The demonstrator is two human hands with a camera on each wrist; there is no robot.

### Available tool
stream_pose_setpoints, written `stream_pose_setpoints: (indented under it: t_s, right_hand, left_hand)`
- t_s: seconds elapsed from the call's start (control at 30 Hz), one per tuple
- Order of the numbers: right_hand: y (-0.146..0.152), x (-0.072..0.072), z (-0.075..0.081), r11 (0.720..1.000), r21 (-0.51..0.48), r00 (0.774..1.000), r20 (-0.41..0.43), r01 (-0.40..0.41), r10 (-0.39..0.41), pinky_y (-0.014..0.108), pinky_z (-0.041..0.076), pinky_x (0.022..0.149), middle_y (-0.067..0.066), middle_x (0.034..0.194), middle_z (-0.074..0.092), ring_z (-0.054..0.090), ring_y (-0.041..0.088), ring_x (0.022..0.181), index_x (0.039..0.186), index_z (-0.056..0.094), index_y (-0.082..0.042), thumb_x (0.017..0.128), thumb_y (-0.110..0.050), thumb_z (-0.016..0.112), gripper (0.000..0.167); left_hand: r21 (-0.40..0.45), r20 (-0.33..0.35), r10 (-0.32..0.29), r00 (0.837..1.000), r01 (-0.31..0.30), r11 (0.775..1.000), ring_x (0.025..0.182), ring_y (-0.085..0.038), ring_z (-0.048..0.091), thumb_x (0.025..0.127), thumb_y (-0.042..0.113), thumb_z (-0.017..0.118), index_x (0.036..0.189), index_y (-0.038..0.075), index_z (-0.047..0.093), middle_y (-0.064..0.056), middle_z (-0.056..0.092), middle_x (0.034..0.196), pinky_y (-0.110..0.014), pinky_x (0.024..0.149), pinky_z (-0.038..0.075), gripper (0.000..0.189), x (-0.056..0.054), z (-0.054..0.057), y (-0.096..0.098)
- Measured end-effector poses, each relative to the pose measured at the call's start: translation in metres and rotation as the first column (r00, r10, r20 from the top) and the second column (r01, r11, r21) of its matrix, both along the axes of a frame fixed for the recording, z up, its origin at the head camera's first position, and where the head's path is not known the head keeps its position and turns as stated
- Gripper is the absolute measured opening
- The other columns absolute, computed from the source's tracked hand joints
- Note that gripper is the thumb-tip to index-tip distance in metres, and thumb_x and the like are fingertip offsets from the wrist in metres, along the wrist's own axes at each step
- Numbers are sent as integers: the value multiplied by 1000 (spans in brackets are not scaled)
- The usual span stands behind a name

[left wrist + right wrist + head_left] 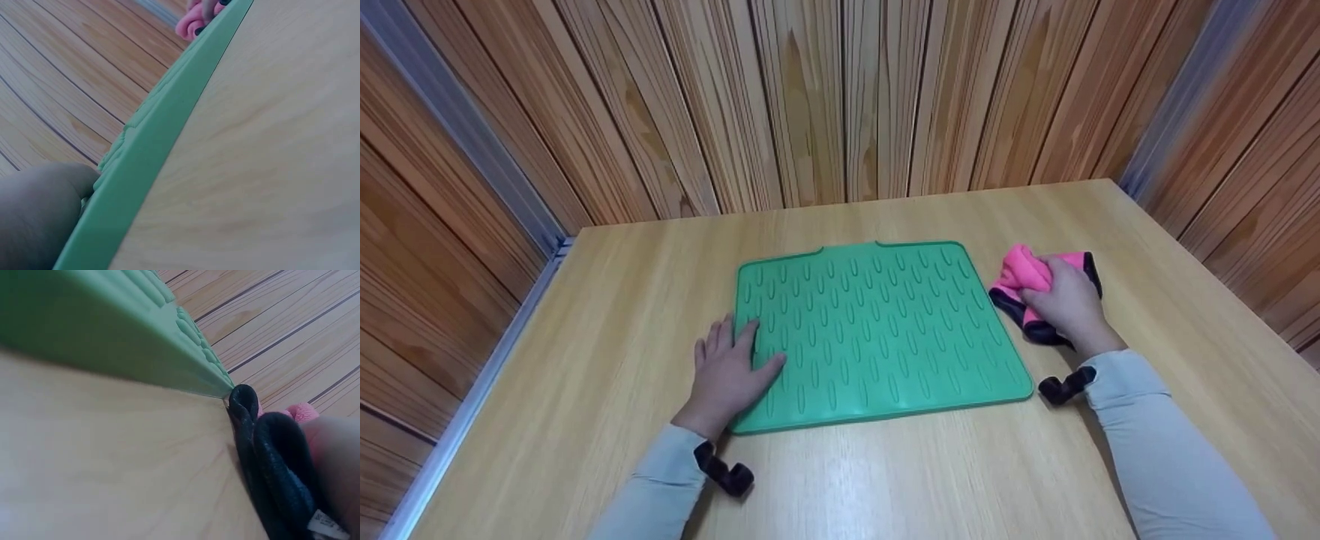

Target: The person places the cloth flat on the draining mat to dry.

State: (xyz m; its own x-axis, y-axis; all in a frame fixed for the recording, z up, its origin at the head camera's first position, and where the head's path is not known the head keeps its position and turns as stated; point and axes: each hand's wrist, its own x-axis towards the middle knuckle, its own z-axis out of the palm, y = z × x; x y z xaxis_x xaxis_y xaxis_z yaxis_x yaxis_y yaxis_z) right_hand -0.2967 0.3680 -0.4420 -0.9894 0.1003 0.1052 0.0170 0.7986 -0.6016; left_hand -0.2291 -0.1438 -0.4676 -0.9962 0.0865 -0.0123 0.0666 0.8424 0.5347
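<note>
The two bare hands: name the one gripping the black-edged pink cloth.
The right hand, curled round the bunched pink cloth with black edging; the left hand lies spread over the left edge of the flat green ridged mat.

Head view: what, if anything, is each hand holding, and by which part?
The right hand grips the pink cloth by its bunched part. The left hand holds nothing; it lies spread at the left edge of the green mat.

A pale wood-grain table stretches beneath your left hand and your right hand; brown plank-patterned walls rise beyond and to either side. Grey metal strips line two corners, one beyond each hand.
</note>
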Motion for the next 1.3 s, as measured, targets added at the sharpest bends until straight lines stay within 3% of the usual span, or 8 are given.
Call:
stream_pose_setpoints:
  t_s: [0.47, 0.77, 1.3]
  right_hand:
    - [6, 1, 15, 998, -57, 999, 38, 14, -12, 60, 48, 108, 37, 149, 58, 55, 46, 121, 165, 42, 10, 102, -19, 71, 75]
    - [-2, 4, 29, 994, -110, 999, 40, 23, -19, 62, 47, 114, 37, 153, 55, 54, 47, 126, 168, 40, 9, 105, -22, 71, 77]
    - [-25, 7, 48, 988, -157, 999, 54, 2, 7, 53, 49, 111, 31, 153, 55, 53, 43, 127, 171, 40, 1, 107, -25, 72, 76]
  left_hand:
    - [-14, -28, -8, 1000, 7, 1000, 174, -57, 13, 107, 50, 64, 172, 3, 44, -36, 20, 184, -78, 139, 7, 82, -2, 2, 4]
    - [-15, -7, -2, 1000, 2, 1000, 175, -56, 10, 108, 51, 63, 173, 4, 41, -34, 17, 186, -77, 140, 5, 83, -1, -1, 2]
    - [-5, -15, 7, 1000, -7, 1000, 175, -56, 11, 108, 51, 63, 173, 4, 42, -34, 18, 186, -77, 140, 5, 83, 0, 0, 1]
